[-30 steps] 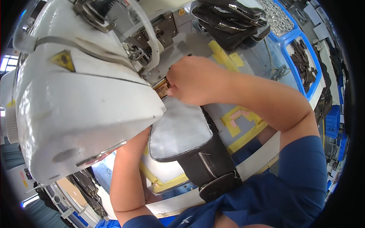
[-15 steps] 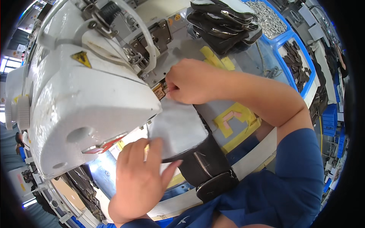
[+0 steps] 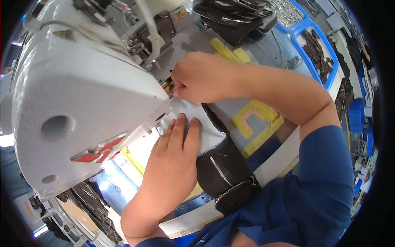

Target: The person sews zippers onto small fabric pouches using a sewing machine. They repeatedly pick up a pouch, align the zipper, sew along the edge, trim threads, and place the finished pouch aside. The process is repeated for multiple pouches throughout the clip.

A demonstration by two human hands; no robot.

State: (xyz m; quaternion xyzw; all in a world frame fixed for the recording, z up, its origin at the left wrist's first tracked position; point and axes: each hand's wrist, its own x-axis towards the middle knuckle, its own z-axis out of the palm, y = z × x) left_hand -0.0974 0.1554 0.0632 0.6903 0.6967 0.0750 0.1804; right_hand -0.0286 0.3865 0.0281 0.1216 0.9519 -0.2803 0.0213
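A dark zippered fabric piece (image 3: pixel 214 171) lies under the sewing machine (image 3: pixel 86 94), its pale grey lining panel (image 3: pixel 212 138) facing up. My left hand (image 3: pixel 170 164) rests flat on that lining with the fingers stretched out. At the lining's far edge, beside the needle area, my right hand (image 3: pixel 205 78) is closed, its fingertips curled down. What they pinch is hidden by the hand. The near end of the dark piece, with two metal zippers, hangs toward me over the table's edge.
A stack of dark zippered pieces (image 3: pixel 234 18) sits at the far side. Behind it to the right, a blue bin (image 3: pixel 294 29) holds metal zipper parts and dark scraps. Yellow tape (image 3: pixel 251 142) marks the table right of the work. The machine's bulky head fills the left.
My left hand has moved up and right and now presses on the lining. My right hand stays closed near the needle. The whole view has shifted slightly, with the machine head looming larger.
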